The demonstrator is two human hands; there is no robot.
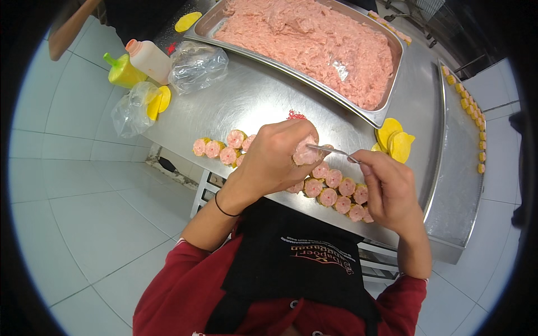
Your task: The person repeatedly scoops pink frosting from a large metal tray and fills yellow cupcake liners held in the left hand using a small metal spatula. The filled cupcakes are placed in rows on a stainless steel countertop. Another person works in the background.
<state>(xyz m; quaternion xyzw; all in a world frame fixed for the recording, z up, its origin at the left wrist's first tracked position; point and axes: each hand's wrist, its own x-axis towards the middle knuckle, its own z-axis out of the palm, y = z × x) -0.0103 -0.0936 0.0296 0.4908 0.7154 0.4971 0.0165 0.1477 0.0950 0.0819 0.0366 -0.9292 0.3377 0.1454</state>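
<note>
My left hand [279, 157] is wrapped around a dumpling with pink minced filling [306, 152] facing up. In my right hand [388, 185] is a thin metal utensil [334, 149], its far end touching that filling; the shape of its tip is hidden in the meat. Beneath and beside my hands stand rows of open-topped dumplings [313, 187] in yellow wrappers, several with a red dot on top. Some of them are covered by my left hand. Just beyond my left hand lies a small heap of red bits [296, 114]. Round yellow wrappers [399, 143] are stacked beyond my right hand.
A deep steel tray [290, 74] of pink minced meat fills the far side of the steel table [252, 96]. At left are a white bottle [151, 62], a yellow squeeze bottle [126, 72] and plastic bags [197, 65]. A metal tray [452, 201] holds dumplings at right. Another person's arm [73, 29] shows upper left.
</note>
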